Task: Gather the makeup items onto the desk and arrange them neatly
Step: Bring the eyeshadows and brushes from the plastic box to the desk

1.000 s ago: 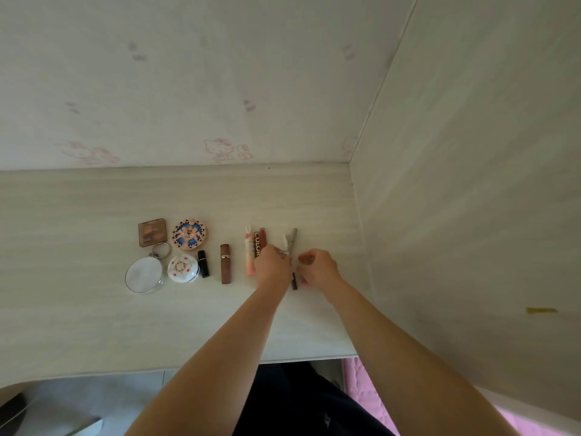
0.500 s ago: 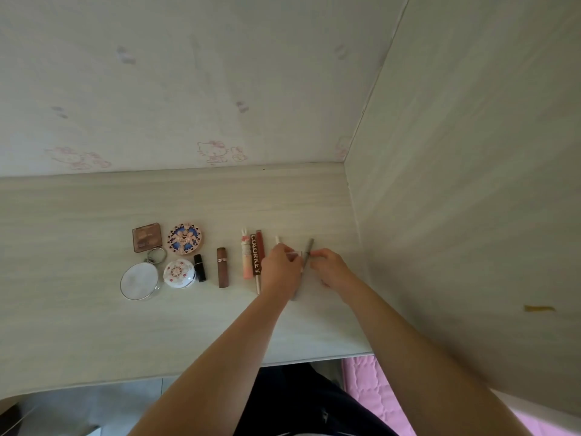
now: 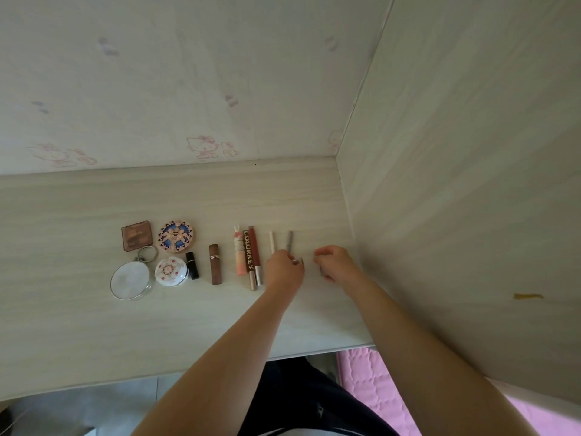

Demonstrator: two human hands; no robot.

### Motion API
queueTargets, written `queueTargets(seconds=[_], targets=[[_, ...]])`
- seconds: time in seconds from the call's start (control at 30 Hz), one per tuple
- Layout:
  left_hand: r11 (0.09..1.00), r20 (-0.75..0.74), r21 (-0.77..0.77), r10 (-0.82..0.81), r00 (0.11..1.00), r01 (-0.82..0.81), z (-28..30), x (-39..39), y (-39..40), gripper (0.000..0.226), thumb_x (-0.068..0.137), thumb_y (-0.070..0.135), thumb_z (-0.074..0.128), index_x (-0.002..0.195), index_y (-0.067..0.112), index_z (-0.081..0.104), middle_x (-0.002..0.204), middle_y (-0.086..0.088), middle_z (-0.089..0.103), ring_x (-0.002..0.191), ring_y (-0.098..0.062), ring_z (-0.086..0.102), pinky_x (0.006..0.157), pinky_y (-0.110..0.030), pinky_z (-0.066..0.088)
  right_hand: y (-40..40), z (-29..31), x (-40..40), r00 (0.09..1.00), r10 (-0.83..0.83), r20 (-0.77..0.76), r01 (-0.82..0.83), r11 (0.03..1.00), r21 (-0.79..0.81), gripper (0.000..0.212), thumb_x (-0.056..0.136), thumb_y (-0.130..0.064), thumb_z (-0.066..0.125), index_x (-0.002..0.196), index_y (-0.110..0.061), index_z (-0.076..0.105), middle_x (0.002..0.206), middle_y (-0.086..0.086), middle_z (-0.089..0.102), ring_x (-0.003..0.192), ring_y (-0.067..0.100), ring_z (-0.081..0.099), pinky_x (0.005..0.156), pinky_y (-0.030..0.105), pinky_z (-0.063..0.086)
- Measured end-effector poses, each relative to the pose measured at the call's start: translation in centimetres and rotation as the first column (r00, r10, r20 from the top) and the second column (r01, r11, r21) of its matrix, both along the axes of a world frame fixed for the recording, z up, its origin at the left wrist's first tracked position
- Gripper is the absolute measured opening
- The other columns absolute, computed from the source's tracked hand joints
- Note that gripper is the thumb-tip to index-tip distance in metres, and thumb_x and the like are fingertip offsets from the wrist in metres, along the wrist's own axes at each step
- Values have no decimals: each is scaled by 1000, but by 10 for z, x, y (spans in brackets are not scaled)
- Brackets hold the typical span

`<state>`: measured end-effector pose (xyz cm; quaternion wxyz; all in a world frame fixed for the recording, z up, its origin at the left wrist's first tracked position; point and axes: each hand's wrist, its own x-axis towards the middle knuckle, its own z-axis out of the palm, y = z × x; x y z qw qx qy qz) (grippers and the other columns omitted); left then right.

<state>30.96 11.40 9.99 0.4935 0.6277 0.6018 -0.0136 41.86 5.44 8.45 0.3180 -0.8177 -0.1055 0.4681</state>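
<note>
Pale wooden desk (image 3: 94, 325) in a corner, cartoon-cat wallpaper (image 3: 201, 146) behind. Grey pencil (image 3: 289, 242) near right wall, lengthwise toward wallpaper. Left hand (image 3: 284, 272) pinching its near end; right hand (image 3: 336, 265) curled, contents unclear.

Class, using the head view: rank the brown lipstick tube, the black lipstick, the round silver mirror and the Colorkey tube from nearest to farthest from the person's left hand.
Measured from the left hand:
1. Colorkey tube, just to its left.
2. Brown lipstick tube, further left, standing apart.
3. Black lipstick, beside the small white compact.
4. Round silver mirror, at the far left end of the row.
</note>
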Motion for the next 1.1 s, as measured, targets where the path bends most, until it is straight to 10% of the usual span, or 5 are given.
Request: queueTargets(seconds=[0.27, 0.6, 0.97, 1.1], targets=[[932, -205, 201, -263, 943, 303, -5, -5, -5, 22, 94, 14, 55, 115, 9, 60, 121, -10, 53, 108, -29, 58, 87, -36, 47, 2, -5, -4, 987, 73, 146, -74, 997, -2, 36, 85, -7, 58, 121, -12, 56, 115, 12, 58, 106, 30, 59, 90, 46, 53], [913, -144, 282, -265, 954, 296, -6, -17, -12, 16, 91, 12, 50, 106, 12, 55, 105, -8, 64, 98, -30, 62, 75, -41, 53, 26, -4, -11, 881, 244, 405, -251, 967, -36, 32, 83, -12, 63, 114, -7, 60, 112, 13, 62, 101, 26, 59, 73, 20, 37], [439, -233, 701, -604, 762, 563, -28, -52, -5, 16, 77, 19, 73, 90, 14, 65, 88, 1, 61, 82, -23, 61, 60, -33, 48, 44, 1, -17, 806, 351, 476, -355, 931, -87, 28, 90, -12, 57, 117, -10, 56, 119, 12, 51, 99, 26, 56, 81, 29, 43], [273, -261, 731, -736, 625, 626, -33, -71, -1, 40, 66, 11, 75, 105, 15, 68, 108, 2, 64, 102, -21, 62, 78, -31, 52, 45, 2, -19, 775, 407, 484, -400, 908, -123, 28, 92, -23, 58, 117, -12, 54, 118, 10, 49, 100, 26, 55, 82, 34, 45]])
